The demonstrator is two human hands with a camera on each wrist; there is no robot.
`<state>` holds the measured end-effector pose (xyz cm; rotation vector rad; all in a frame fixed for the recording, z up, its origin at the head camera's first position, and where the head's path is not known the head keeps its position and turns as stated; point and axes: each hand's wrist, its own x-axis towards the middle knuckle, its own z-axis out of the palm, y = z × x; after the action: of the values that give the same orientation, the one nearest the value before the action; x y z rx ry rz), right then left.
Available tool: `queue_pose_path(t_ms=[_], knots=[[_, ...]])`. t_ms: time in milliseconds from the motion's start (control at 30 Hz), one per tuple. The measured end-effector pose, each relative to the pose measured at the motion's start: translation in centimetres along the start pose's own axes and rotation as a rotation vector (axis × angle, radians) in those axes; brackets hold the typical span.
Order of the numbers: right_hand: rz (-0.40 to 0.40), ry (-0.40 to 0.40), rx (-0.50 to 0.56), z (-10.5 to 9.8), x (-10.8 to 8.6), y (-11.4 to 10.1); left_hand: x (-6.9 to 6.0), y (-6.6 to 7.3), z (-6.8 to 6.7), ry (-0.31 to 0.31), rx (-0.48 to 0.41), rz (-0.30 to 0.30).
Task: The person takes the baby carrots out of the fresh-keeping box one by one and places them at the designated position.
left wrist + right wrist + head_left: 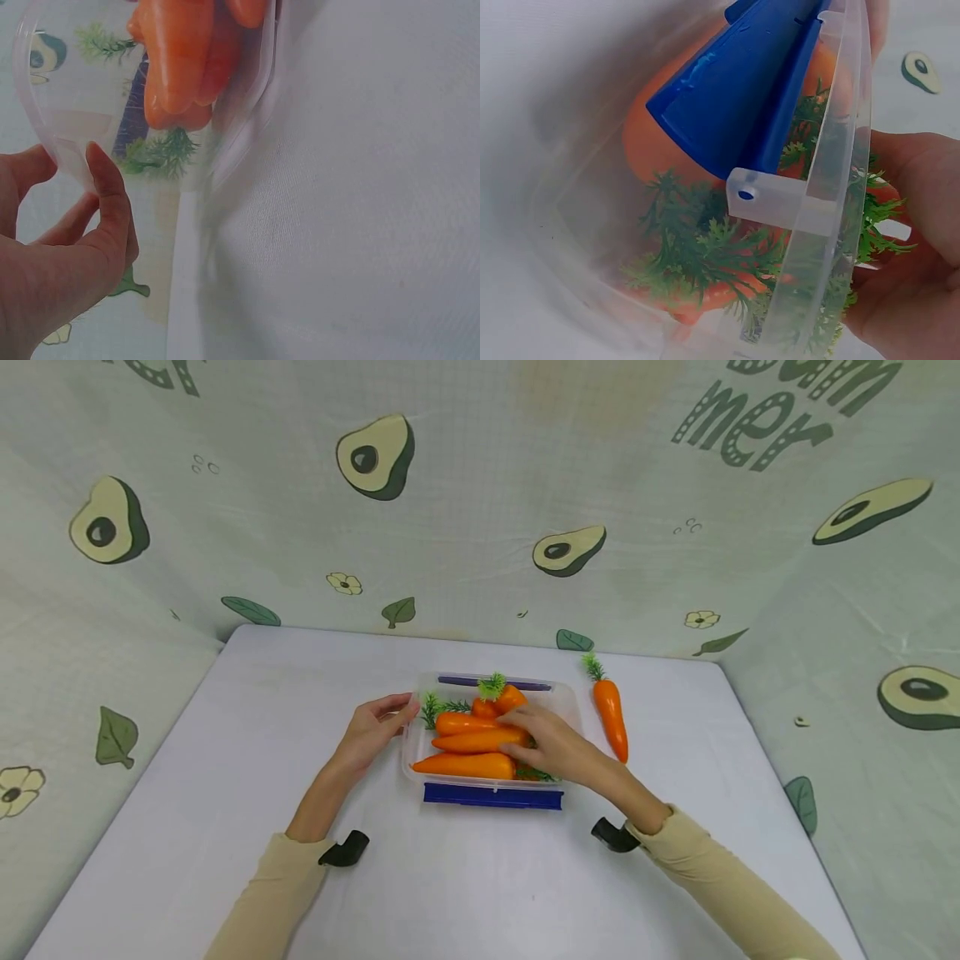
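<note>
A clear plastic container (409,752) with blue clip flaps, one of them the front flap (492,796), stands on the table, filled with several toy carrots with green tops. At its left end my left hand (378,727) holds the rim; in the left wrist view, thumb and fingers pinch the translucent edge (34,112). Over the right half, my right hand (553,745) reaches in and grips a carrot (472,742) near its leafy end, thumb and fingers on either side. The right wrist view has the hand (922,225) partly hidden behind the container wall (840,172) and greens (712,247).
One loose carrot (611,718) lies right of the container, its leaves toward the back. A white table (465,893) spreads around, with avocado-print cloth (465,510) hanging behind and at both sides. Black wrist cameras (345,848) sit at both sleeves.
</note>
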<state>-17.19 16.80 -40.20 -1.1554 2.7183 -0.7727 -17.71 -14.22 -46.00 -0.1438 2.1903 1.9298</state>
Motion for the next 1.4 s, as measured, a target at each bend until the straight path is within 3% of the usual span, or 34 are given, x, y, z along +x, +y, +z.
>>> queue_pose_path(t_ms=[300,500,800,1200,1400], knots=[[0.014,-0.095,-0.041,-0.8,0.2,-0.5,-0.1,0.0,0.0,-0.002,-0.004,0.004],[0.007,-0.089,-0.092,-1.5,-0.2,-0.7,-0.2,0.1,0.0,-0.004,0.000,0.015],[0.031,-0.005,-0.103,-3.3,-1.2,-0.7,-0.1,0.3,-0.1,-0.004,0.011,0.005],[0.007,0.157,-0.018,-5.8,-3.1,0.1,-0.1,0.3,-0.1,-0.003,0.038,-0.011],[0.068,0.239,0.069,-6.8,-4.0,0.8,0.0,0.3,-0.1,-0.011,0.019,-0.017]])
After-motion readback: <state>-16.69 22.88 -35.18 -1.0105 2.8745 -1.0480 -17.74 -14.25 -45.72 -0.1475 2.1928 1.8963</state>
